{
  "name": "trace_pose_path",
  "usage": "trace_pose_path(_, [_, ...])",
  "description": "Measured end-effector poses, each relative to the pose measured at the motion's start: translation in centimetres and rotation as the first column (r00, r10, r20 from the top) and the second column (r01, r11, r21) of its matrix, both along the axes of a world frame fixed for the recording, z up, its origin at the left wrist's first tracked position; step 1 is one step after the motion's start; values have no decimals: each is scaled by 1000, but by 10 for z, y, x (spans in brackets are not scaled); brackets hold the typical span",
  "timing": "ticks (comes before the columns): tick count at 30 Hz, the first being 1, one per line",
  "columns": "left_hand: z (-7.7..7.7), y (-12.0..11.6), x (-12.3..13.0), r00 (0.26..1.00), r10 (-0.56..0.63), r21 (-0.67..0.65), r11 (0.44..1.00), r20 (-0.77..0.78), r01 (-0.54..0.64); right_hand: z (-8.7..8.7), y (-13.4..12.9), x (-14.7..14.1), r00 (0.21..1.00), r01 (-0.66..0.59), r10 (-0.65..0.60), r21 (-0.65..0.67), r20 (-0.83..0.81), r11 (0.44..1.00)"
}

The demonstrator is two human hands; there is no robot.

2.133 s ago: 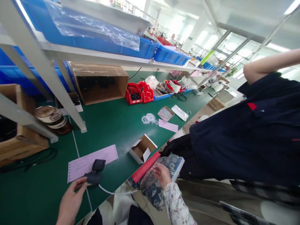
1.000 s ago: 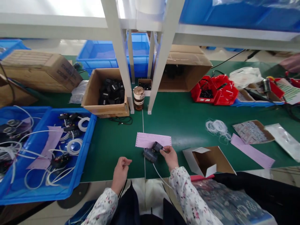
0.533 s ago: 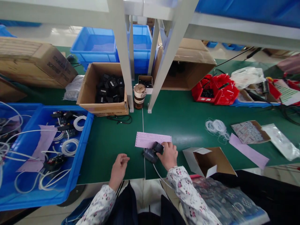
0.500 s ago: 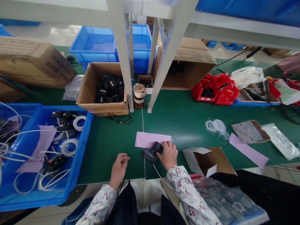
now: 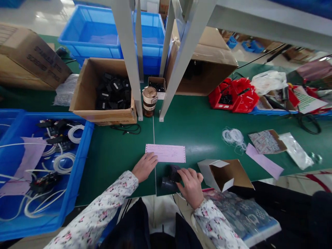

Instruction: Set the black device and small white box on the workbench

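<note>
Head view: the left hand [image 5: 145,167], a moment ago poised over bare green worktop [image 5: 116,155] with nothing in it, has come forward onto the pink slip [image 5: 169,154]. Its fingers lie loosely spread over the slip's left end, palm down, gripping nothing that can be seen. The right hand [image 5: 191,185] has thumb and fingertips closed about the right side of the dark device [image 5: 169,183], so that it is partly hidden.

The device has shifted too: it overlapped the slip's lower edge before, and now sits nearer the worktop's front edge, just short of the slip with a strip of green between them. The slip's printed face is therefore uncovered apart from the end under the left hand. Judging by this, the two are now being handled separately, one hand to each.

The white cable [image 5: 181,196] shows only briefly below the front edge. The open box [image 5: 209,173] lies just right of the right hand.
</note>
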State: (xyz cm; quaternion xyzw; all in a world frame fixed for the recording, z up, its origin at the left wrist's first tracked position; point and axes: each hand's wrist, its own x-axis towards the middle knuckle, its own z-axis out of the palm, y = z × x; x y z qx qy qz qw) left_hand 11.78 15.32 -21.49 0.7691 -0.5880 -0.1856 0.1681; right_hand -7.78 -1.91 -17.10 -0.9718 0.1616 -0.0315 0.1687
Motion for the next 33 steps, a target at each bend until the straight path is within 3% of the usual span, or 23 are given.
trace_pose_path(5, [-12,-9,-13,994,-102,20,995,38,101,-5,-1,-32,994,0,4,-41,111,999])
trace_pose_path(11, [-12,-17,-34,985,-157,35,987,72,154,-4,-6,-43,987,-41,59,-123,148,992])
trace_pose_path(16, [-8,-18,-43,974,-192,44,981,124,188,-5,-11,-42,988,-35,46,-74,145,997])
trace_pose_path(23, [-14,-20,-47,975,-157,-48,985,159,167,-9,-25,-22,1000,11,-11,43,3,999])
trace_pose_path(27, [-2,-21,-49,967,-128,-64,987,221,146,-8,-33,-3,1000,-10,11,74,0,997])
trace_pose_path(29, [7,-20,-50,953,-106,-48,991,284,125,-16,-40,0,998,-68,68,36,11,997])
trace_pose_path(32, [12,-16,-46,923,-91,-23,994,373,107,-47,-52,5,987,-148,148,-4,58,989])
trace_pose_path(33, [14,-12,-44,921,-77,-84,990,381,118,-58,-55,7,989,-132,131,0,72,991])
